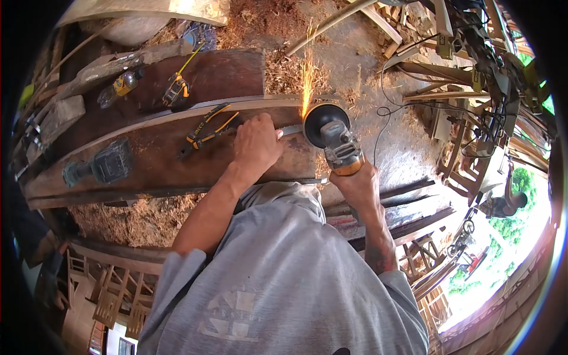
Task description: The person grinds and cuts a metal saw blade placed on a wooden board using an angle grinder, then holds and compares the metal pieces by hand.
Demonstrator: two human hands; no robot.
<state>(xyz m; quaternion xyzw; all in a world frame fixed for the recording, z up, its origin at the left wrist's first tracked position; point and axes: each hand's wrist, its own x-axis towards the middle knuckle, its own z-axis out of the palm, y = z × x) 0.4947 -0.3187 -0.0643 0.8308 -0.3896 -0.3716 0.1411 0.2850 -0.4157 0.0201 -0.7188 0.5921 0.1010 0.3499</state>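
Note:
My right hand (360, 183) is wrapped around the body of an angle grinder (340, 145) with a round black disc. Orange sparks (307, 83) fly away from the disc's far side. My left hand (257, 145) is closed on a thin metal strip (291, 129) and presses it down on the wooden bench (177, 148); the strip's far end meets the disc. Just left of that hand lie pliers (207, 129) with yellow and black handles.
A tape measure (176, 90), a plastic bottle (121, 86) and a dusty grey-green tool (102, 164) lie on the bench. Wood shavings (296, 77) cover the ground. A black cable (384, 118) runs at the right. Another person (503, 205) is far right.

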